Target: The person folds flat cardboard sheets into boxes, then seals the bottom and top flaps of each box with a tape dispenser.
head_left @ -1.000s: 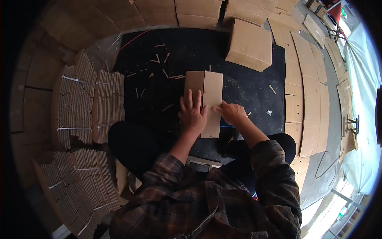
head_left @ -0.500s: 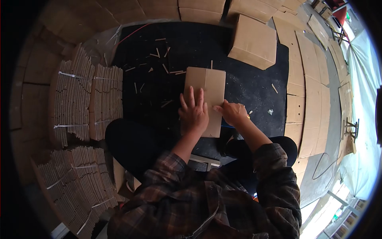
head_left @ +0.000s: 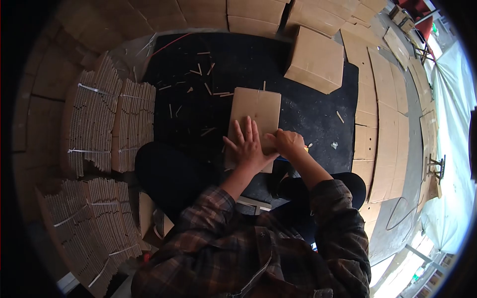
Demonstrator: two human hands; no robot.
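A closed brown cardboard box point(head_left: 256, 105) lies between my knees on the black mat. Spread out flat, the fingers of my left hand point(head_left: 251, 149) press on its top face. My right hand point(head_left: 288, 144) is curled in at the box's right edge, its thumb over the top. A small yellow bit shows beside that hand and a strip of blue below it; what the fingers hold is mostly hidden.
Cardboard strips lie scattered over the black mat point(head_left: 179, 54). A bigger carton point(head_left: 318, 57) stands at the back right. Strapped stacks of flat cardboard point(head_left: 97, 121) rise on the left, and flattened cardboard sheets point(head_left: 390, 119) line the right.
My left hand has slid down the box and closer to my right hand. The right hand stays at the right edge, slightly lower. The whole view has shifted a little.
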